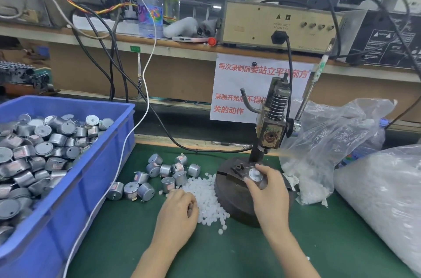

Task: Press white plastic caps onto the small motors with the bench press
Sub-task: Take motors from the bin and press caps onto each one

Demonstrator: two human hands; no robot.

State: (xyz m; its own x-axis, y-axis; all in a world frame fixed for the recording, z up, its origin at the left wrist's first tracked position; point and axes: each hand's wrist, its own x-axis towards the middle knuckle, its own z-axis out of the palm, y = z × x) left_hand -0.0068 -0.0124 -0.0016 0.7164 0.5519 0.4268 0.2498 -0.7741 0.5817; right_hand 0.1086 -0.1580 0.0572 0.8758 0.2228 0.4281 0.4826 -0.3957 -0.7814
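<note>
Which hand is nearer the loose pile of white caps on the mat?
Left. The left hand touches the cap pile at its left edge; the right hand is over the press base beside it, gripping a motor.

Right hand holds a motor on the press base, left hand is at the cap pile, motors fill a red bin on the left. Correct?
One thing is wrong: the head view shows the bin is blue, not red. The rest stands.

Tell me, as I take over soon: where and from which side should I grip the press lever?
Grip the taped upper end of the lever, coming from the right. It slants up and right from the bench press, so that end is farthest from the pivot, likely best leverage.
</note>
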